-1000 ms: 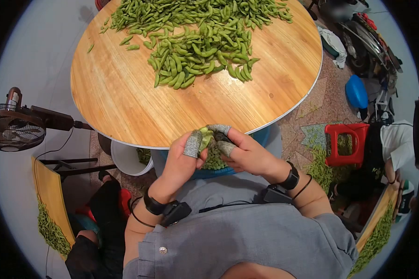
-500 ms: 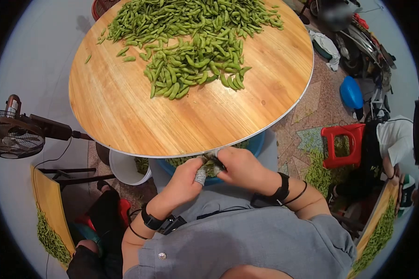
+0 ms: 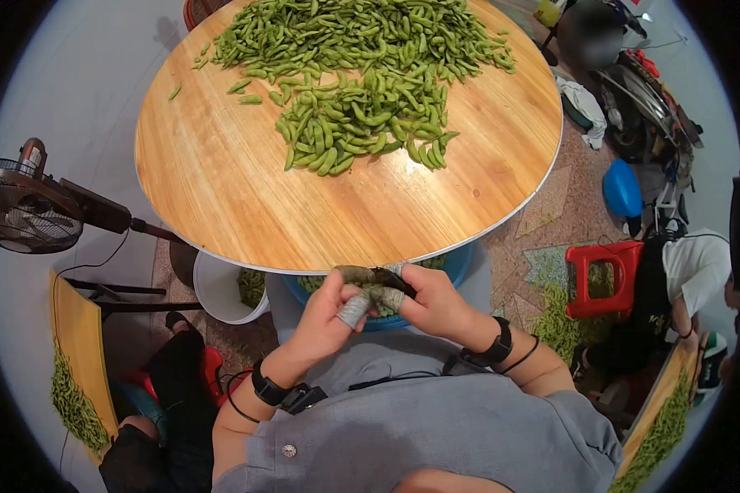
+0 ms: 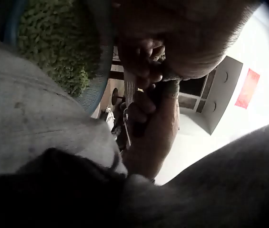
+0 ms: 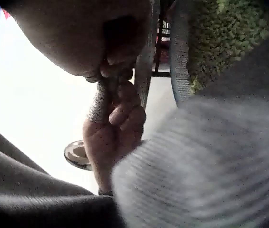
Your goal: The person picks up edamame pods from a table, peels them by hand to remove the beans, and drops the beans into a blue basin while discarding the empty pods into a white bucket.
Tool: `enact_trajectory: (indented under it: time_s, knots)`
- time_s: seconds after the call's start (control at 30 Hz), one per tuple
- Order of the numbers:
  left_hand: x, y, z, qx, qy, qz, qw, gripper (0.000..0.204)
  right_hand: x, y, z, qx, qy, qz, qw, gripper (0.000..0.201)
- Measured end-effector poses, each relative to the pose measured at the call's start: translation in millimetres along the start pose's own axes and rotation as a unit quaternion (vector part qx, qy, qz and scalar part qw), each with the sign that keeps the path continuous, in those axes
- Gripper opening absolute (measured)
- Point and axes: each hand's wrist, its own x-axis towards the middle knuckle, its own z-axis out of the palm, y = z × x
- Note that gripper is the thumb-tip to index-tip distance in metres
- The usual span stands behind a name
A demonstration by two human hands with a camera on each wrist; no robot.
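Both hands meet just below the near edge of the round wooden table (image 3: pixel 222 222), over a blue basket (image 3: pixel 466 267) of shelled green beans (image 4: pixel 58 52). My left hand (image 3: pixel 321 316) and right hand (image 3: pixel 440 306) pinch a green soybean pod between their fingertips, mostly hidden by the fingers. Knitted finger sleeves cover the thumbs and index fingers; the left thumb's sleeve (image 3: pixel 353 311) is grey, and those in contact with the pod look stained dark. A large pile of soybean pods (image 3: pixel 370 99) lies on the table ahead.
A white bucket (image 3: pixel 214 283) stands left of the basket, beside a standing fan (image 3: pixel 37 209). Rightward are a red stool (image 3: pixel 580 287), a blue plastic basin (image 3: pixel 622 187) and pods on the floor (image 3: pixel 557 324). Other people sit at small tables on both sides.
The pod that showed green between the fingers one second ago is now mostly covered. Both hands have dropped slightly toward the body, and the fingertips have closed together. The head view has shifted.
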Motion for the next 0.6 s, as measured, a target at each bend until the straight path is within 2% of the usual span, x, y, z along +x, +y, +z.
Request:
enact_trajectory:
  time_s: [0.03,0.07,0.13,0.17,0.2,0.23,0.3,0.33,0.37,0.4,0.43,0.47,0.5,0.53,0.6]
  knots:
    - [-2,2,-2,0.001,-0.001,0.003,1.0,0.012,-1,0,1,0.04,-0.007,0.009,0.999,0.02]
    - [-4,6,-3,-0.004,0.006,-0.035,0.999,0.014,-2,0,3,0.079,-0.013,0.017,0.997,0.02]
    - [-9,7,-7,-0.012,-0.002,-0.121,0.993,0.014,-6,5,9,0.068,0.004,0.002,0.998,0.02]
    - [-11,6,-8,-0.01,-0.004,-0.12,0.993,0.014,-7,7,10,0.057,0.018,-0.012,0.998,0.021]
    - [-12,5,-9,-0.031,-0.001,-0.143,0.989,0.012,-8,7,10,0.081,0.005,0.025,0.996,0.021]
    - [-13,5,-9,-0.052,0.002,-0.166,0.985,0.013,-9,8,11,0.08,0.008,0.023,0.996,0.021]
    - [-12,-3,-7,-0.074,0.02,-0.16,0.984,0.013,-14,11,15,-0.028,0.031,-0.054,0.998,0.02]
    - [-12,-9,-6,-0.097,0.038,-0.155,0.982,0.014,-14,12,16,-0.027,0.032,-0.052,0.998,0.02]
    - [-13,-15,-5,-0.096,0.036,-0.157,0.982,0.014,-12,13,17,-0.041,0.039,-0.088,0.995,0.02]
    - [-13,-20,-4,-0.028,0.057,-0.137,0.988,0.012,-12,14,17,-0.055,0.047,-0.123,0.99,0.019]
    - [-12,-23,-3,0.041,0.078,-0.116,0.989,0.011,-12,11,15,-0.056,0.05,-0.122,0.99,0.019]
    - [-11,-23,-4,0.043,0.075,-0.116,0.989,0.011,-15,5,12,-0.08,0.076,-0.139,0.984,0.02]
    - [-9,-21,-4,0.161,0.086,-0.027,0.983,0.01,-17,1,11,-0.105,0.102,-0.155,0.977,0.022]
    - [-8,-20,-4,0.275,0.095,0.065,0.954,0.01,-17,4,14,-0.106,0.107,-0.155,0.976,0.022]
    - [-7,-22,-2,0.257,0.101,0.081,0.958,0.008,-14,8,25,-0.064,0.09,-0.14,0.984,0.019]
